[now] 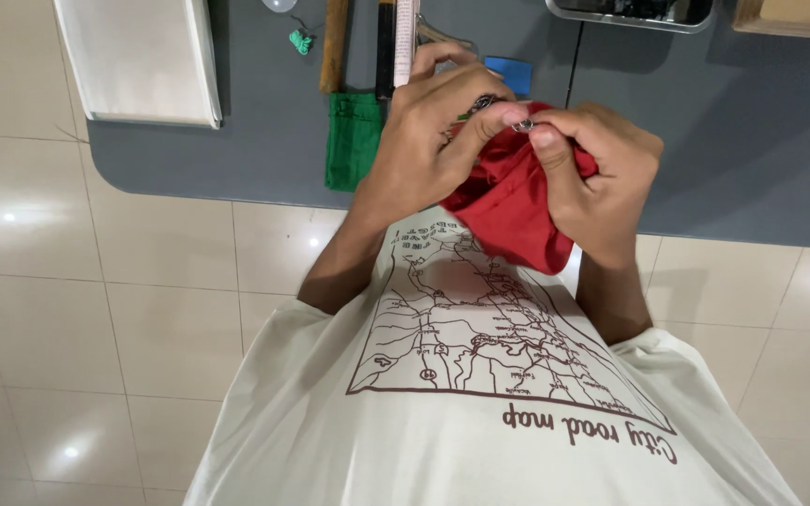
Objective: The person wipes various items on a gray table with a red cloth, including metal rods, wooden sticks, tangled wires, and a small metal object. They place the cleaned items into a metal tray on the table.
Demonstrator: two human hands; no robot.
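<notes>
Both thumbs and forefingers pinch a small metal ring (523, 125) against the top edge of the red cloth (508, 206), right hand (602, 173) and left hand (433, 141) clamped, held over the grey table (264, 141). Risk: the ring slips free and drops; the grip looks narrow. A green pouch (352, 141) lies beside.

Red cloth (508, 201) matt w/ small shiny metal ring (523, 125); floor tiles (96, 328) glossy.
</notes>
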